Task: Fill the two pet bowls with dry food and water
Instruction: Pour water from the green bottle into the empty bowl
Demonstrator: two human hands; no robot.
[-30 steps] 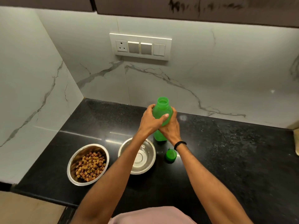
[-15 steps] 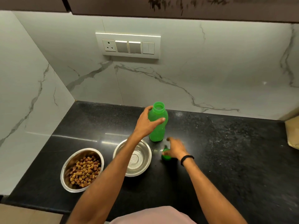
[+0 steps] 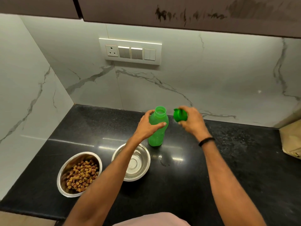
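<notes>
Black counter (image 3: pixel 228 160): left hand (image 3: pixel 147 128) wrapped round upright green bottle (image 3: pixel 157 128) (mouth uncapped); right hand (image 3: pixel 191 122) pinching cap (image 3: pixel 179 115).

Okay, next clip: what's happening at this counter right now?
A person is at a black counter with two steel bowls. The left hand grips an upright green bottle, its mouth open. The right hand holds the green cap beside the bottle's neck, apart from it. The left bowl holds dry kibble. The right bowl may hold clear water, hard to tell.
</notes>
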